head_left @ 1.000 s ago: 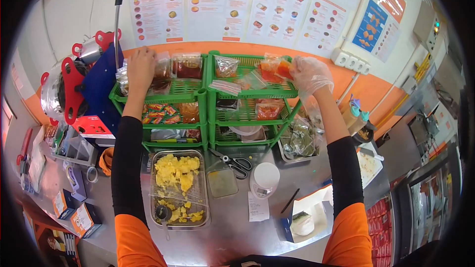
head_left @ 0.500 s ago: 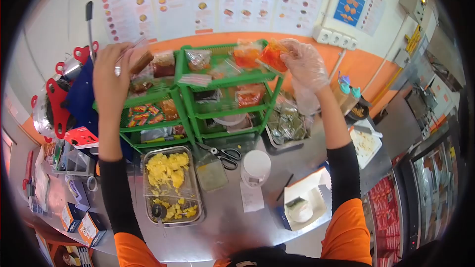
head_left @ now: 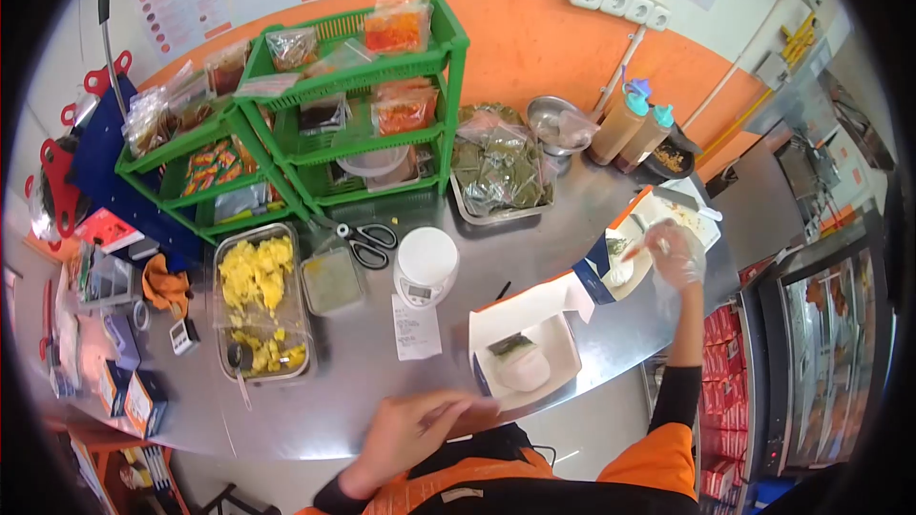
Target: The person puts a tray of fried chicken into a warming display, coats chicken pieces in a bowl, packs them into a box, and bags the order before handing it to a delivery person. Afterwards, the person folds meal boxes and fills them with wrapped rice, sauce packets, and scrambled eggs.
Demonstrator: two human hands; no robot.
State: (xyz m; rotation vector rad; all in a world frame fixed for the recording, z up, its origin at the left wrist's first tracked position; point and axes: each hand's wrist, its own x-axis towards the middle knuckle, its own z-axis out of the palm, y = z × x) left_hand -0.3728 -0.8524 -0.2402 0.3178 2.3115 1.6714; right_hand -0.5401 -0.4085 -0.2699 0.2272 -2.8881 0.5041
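Observation:
My left hand [head_left: 420, 429] is bare and closed at the table's front edge; a dark brownish bit shows at its fingers, too unclear to name. Beside it stands an open carton box [head_left: 563, 362] holding a white rounded mound of what looks like rice [head_left: 525, 371] and a dark green wrapped piece [head_left: 512, 344]. My right hand [head_left: 673, 256], in a clear plastic glove, is closed over a second open box [head_left: 596, 272] further right. A small reddish packet [head_left: 632, 253], seen partly, is at its fingertips, next to a white mound [head_left: 620, 272] inside.
Green tiered racks [head_left: 358, 67] with packets stand at the back. Left of centre are a tray of yellow scrambled egg [head_left: 221, 315], scissors [head_left: 367, 243] and a white scale [head_left: 426, 262]. Sauce bottles [head_left: 620, 133] and a tray of green packets [head_left: 501, 172] sit at the back right.
Both hands have come down from the green racks, the left to the front edge, the right to the far box. The view has shifted right, showing the second box.

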